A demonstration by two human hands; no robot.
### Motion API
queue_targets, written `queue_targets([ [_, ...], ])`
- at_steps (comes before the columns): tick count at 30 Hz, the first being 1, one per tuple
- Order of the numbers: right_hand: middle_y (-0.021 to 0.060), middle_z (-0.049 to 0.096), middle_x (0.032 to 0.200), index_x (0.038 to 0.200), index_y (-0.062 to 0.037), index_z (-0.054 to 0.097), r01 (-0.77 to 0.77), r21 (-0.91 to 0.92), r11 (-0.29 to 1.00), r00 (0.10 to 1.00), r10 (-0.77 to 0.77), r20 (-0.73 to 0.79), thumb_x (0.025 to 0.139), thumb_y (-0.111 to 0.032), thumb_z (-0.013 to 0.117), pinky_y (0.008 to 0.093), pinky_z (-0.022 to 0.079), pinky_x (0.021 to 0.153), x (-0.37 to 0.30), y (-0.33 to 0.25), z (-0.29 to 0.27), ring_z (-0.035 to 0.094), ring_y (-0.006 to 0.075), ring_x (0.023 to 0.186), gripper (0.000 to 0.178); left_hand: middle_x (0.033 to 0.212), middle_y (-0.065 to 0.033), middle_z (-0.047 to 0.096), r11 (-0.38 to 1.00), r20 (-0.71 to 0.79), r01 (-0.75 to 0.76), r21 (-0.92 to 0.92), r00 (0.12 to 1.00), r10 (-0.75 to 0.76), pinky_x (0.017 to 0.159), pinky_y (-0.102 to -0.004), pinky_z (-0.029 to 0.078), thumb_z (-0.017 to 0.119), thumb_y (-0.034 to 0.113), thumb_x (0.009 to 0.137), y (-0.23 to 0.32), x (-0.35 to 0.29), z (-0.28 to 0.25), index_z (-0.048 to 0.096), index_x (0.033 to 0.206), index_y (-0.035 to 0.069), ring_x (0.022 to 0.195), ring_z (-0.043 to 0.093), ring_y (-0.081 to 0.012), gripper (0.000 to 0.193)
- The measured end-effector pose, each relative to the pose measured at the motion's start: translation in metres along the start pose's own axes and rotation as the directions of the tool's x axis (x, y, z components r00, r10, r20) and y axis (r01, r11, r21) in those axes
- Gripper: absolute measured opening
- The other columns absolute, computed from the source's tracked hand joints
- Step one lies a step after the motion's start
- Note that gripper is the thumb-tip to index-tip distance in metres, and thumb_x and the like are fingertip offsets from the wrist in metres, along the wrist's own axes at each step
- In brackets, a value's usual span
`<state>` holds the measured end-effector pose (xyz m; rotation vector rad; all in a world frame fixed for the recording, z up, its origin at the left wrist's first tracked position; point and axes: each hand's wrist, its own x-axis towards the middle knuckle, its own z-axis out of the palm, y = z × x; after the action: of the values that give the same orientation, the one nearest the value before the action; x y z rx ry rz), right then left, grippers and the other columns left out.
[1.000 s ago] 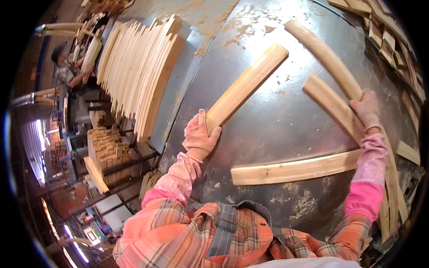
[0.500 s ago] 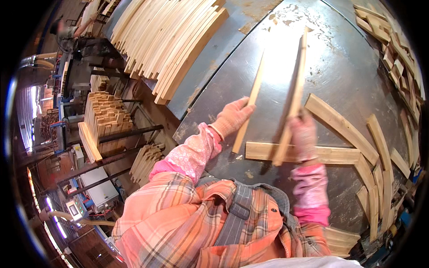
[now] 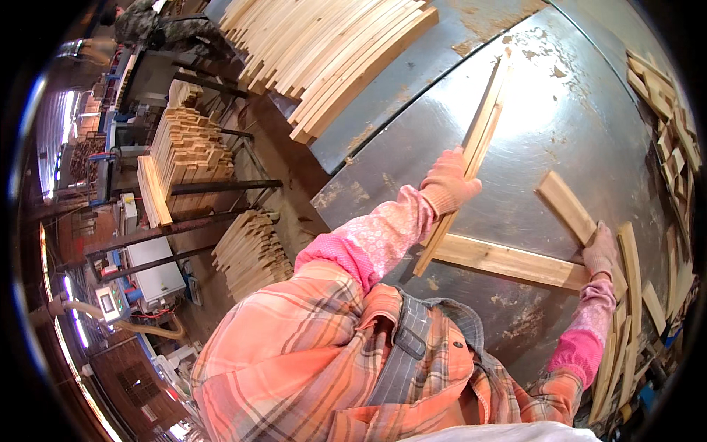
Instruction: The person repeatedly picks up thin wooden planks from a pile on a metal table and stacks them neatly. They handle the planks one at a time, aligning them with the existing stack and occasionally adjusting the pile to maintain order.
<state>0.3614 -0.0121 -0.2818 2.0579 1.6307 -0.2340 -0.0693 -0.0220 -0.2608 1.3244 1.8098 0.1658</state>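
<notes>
My left hand (image 3: 451,180), in an orange-pink knitted glove, is closed round two thin wooden strips (image 3: 482,121). They lie side by side, slanting away over the dark metal table (image 3: 515,306). Their near ends cross the left end of a flat wooden board (image 3: 508,261). Farther right, my right hand (image 3: 600,254), gloved alike, grips a slightly curved wooden board (image 3: 565,202) near its middle, fingers over its upper face. The right end of the flat board lies just beside this hand, which hides part of the curved board.
A big stack of pale wooden slats (image 3: 331,55) stands at the far left. Several curved pieces (image 3: 630,276) lie by my right forearm, with a heap of offcuts (image 3: 674,147) along the right edge. A rack of stacked wood (image 3: 193,147) and a person (image 3: 151,26) are at left.
The strip from my right hand is now together with the other in my left hand. My right hand has moved right onto the curved board. The whole view has shifted.
</notes>
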Motion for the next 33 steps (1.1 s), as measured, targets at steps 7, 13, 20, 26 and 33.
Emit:
queue_targets([
  [7, 0.0189, 0.063, 0.13, 0.155, -0.0114, 0.042, 0.103, 0.082, 0.991, 0.894, -0.056, -0.445, 0.085, -0.027, 0.074, 0.049, 0.052, 0.1, 0.022, -0.048, -0.086, 0.062, 0.0384, 0.121, 0.078, 0.122, -0.0266, 0.067, 0.977, 0.038, 0.026, -0.211, 0.999, -0.019, 0.101, -0.0444, 0.052, 0.073, 0.032, 0.081, -0.02, 0.027, -0.017, 0.061, 0.127, -0.001, 0.116, 0.066, -0.0414, 0.057],
  [13, 0.0108, 0.07, 0.095, 0.124, 0.0019, 0.065, 0.326, 0.633, 0.702, 0.94, -0.173, -0.293, 0.092, -0.028, 0.069, 0.037, 0.054, 0.081, -0.041, -0.2, -0.194, 0.066, 0.0213, 0.087, 0.044, 0.12, -0.026, 0.07, 0.974, -0.045, -0.002, -0.225, 0.999, -0.008, 0.099, -0.0453, 0.053, 0.071, 0.033, 0.082, -0.055, 0.039, -0.075, 0.065, 0.123, 0.001, 0.113, 0.068, -0.0418, 0.052],
  [20, 0.0168, 0.069, 0.094, 0.102, -0.0022, 0.067, 0.472, 0.723, 0.504, 0.877, -0.353, -0.326, 0.097, -0.02, 0.06, 0.0428, 0.054, 0.075, -0.021, -0.423, -0.114, 0.066, 0.0329, 0.089, 0.02, 0.134, -0.026, 0.06, 0.986, -0.122, -0.095, 0.135, 0.986, 0.112, 0.104, -0.0476, 0.05, 0.071, 0.038, 0.086, -0.094, 0.064, -0.185, 0.055, 0.137, -0.001, 0.124, 0.06, -0.0433, 0.066],
  [26, 0.0274, 0.07, 0.122, 0.122, 0.002, 0.07, -0.021, 0.864, 0.504, 0.987, -0.127, 0.098, 0.087, -0.054, 0.066, 0.0443, 0.05, 0.104, -0.06, -0.558, -0.142, 0.066, 0.0419, 0.119, 0.067, 0.142, -0.0215, 0.056, 0.871, -0.118, -0.358, 0.337, 0.902, 0.416, 0.112, -0.0495, 0.042, 0.06, 0.035, 0.096, -0.18, 0.071, -0.202, 0.054, 0.14, 0.001, 0.134, 0.051, -0.0397, 0.056],
  [33, 0.0292, 0.069, 0.125, 0.125, 0.0031, 0.068, -0.11, 0.868, 0.485, 0.978, -0.105, 0.182, 0.084, -0.052, 0.073, 0.0469, 0.051, 0.103, -0.071, -0.568, -0.153, 0.065, 0.0439, 0.121, 0.069, 0.147, -0.0173, 0.053, 0.582, -0.096, -0.355, 0.731, 0.792, 0.603, 0.115, -0.0495, 0.037, 0.064, 0.029, 0.089, -0.243, 0.037, -0.223, 0.054, 0.144, 0.002, 0.139, 0.047, -0.0355, 0.062],
])
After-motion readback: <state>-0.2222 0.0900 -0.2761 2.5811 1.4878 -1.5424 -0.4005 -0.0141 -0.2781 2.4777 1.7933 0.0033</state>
